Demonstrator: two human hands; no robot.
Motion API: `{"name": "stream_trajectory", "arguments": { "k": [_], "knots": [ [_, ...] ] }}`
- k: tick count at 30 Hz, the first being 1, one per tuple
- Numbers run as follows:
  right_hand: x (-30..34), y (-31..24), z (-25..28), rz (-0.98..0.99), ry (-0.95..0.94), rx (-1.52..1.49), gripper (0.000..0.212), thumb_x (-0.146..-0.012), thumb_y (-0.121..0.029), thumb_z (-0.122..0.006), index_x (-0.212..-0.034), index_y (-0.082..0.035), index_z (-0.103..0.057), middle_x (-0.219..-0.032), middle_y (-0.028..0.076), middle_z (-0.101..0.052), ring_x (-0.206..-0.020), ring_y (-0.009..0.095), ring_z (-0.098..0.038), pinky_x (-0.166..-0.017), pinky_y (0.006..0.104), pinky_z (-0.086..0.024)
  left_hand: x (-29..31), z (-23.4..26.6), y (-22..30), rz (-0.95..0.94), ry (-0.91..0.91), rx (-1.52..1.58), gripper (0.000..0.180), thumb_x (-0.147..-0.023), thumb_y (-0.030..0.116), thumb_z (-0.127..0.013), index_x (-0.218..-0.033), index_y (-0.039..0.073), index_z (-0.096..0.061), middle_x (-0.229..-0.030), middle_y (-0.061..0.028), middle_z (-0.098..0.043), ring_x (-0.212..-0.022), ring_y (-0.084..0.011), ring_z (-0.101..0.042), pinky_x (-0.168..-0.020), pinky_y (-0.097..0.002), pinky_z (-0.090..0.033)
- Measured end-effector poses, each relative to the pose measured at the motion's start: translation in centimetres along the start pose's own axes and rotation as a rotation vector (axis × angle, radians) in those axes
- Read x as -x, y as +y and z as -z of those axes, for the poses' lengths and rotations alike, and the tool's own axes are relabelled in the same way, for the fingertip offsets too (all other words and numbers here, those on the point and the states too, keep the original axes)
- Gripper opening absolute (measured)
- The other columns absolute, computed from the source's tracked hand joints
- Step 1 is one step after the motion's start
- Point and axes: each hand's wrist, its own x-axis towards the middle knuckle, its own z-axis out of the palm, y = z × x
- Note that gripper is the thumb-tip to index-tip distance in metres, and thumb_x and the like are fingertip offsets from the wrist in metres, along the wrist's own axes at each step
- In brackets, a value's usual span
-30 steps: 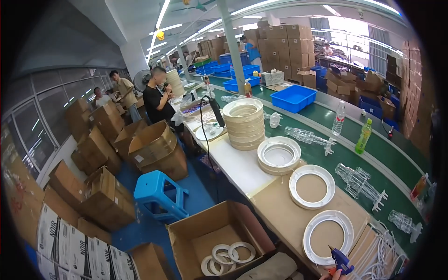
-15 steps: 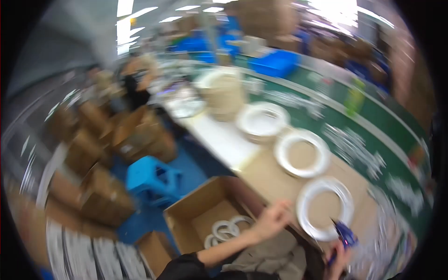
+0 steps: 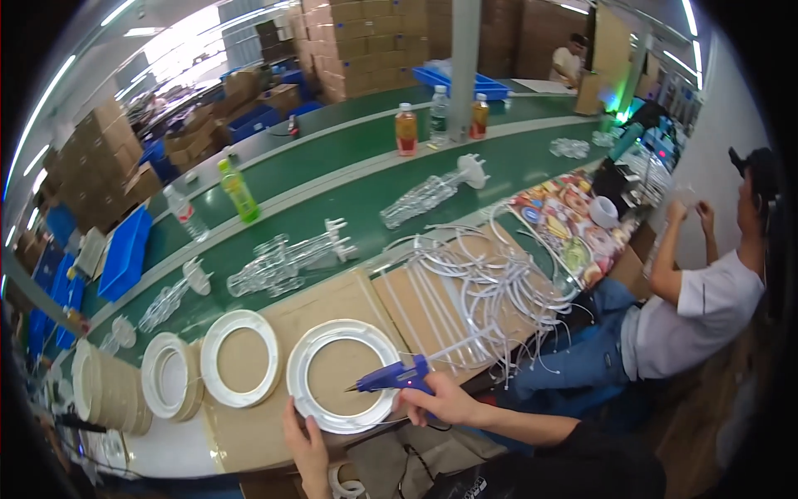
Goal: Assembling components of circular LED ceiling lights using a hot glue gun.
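My right hand [image 3: 445,401] is closed around the handle of a blue glue gun [image 3: 391,377], whose dark nozzle points left over the middle of a white ring [image 3: 304,349]. That ring lies flat on the cardboard-covered part of the bench. At its near left edge is my left hand [image 3: 306,445], fingers apart; whether they touch the rim I cannot tell. Another white ring [image 3: 214,392] lies just to the left. Farther left come a short stack of white rings [image 3: 154,391] and a taller stack of rings [image 3: 125,399].
A tangle of white cables [image 3: 507,291] covers cardboard on the right. Clear plastic pieces [image 3: 283,264] and a green bottle [image 3: 238,193] stand or lie along the green bench [image 3: 332,200]. Close on the right sits a co-worker [image 3: 690,308], hands raised.
The view has swung to the right, bringing the cables and the co-worker in. My left hand has gone from above the open carton to the ring's edge. The glue gun stays in my right hand.
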Motion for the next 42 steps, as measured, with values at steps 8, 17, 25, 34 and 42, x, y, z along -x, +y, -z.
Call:
{"name": "stream_trajectory", "arguments": {
  "k": [8,17,25,34,42],
  "knots": [
    [-2.0,-1.2,1.5,-0.052,-0.009,0.217,0.031,-0.104,-0.024,-0.048,-0.095,-0.001,-0.067,-0.063,0.003,-0.061,-0.055,0.008,-0.058,-0.053,0.023,-0.047,-4.5,-2.6,-0.7,-0.082,0.112,0.083,0.038,-0.099,0.009,-0.048,-0.133,-0.007,-0.052,-0.125,-0.0231,-0.063,-0.116,-0.0277,-0.061,-0.099,-0.0363,-0.045],
    [-4.3,-1.6,1.6,-0.137,-0.214,0.439,0.03,-0.104,-0.023,-0.045,-0.109,0.004,-0.057,-0.085,0.008,-0.063,-0.056,0.01,-0.054,-0.051,0.0225,-0.043,-3.2,-1.5,-1.1,-0.058,0.257,0.058,0.033,-0.093,0.006,-0.055,-0.125,-0.001,-0.06,-0.098,-0.0188,-0.068,-0.084,-0.027,-0.067,-0.071,-0.0352,-0.053],
    [-5.8,-1.8,0.0,-0.198,-0.264,0.553,0.029,-0.104,-0.023,-0.045,-0.103,0.004,-0.057,-0.078,0.006,-0.06,-0.054,0.008,-0.052,-0.05,0.022,-0.04,-3.2,-1.6,-1.3,-0.043,0.271,0.091,0.033,-0.092,0.006,-0.057,-0.123,-0.001,-0.061,-0.096,-0.0174,-0.068,-0.081,-0.0275,-0.067,-0.07,-0.0358,-0.055],
    [-6.3,-2.3,-0.3,-0.221,-0.252,0.591,0.027,-0.103,-0.022,-0.046,-0.1,0.002,-0.057,-0.072,0.003,-0.057,-0.053,0.007,-0.049,-0.048,0.0215,-0.039,-3.6,-1.6,-1.4,-0.067,0.28,0.111,0.031,-0.09,0.005,-0.059,-0.12,-0.003,-0.062,-0.093,-0.0174,-0.068,-0.078,-0.0269,-0.067,-0.068,-0.0356,-0.056],
    [-6.4,-2.3,-0.7,-0.21,-0.235,0.62,0.033,-0.103,-0.026,-0.047,-0.088,0.001,-0.058,-0.068,0.001,-0.054,-0.052,0.006,-0.047,-0.048,0.0217,-0.037,-3.5,-1.6,-1.6,-0.093,0.29,0.095,0.031,-0.09,0.006,-0.059,-0.12,-0.003,-0.062,-0.093,-0.0175,-0.068,-0.079,-0.0271,-0.068,-0.068,-0.0361,-0.056]
  ]
}}
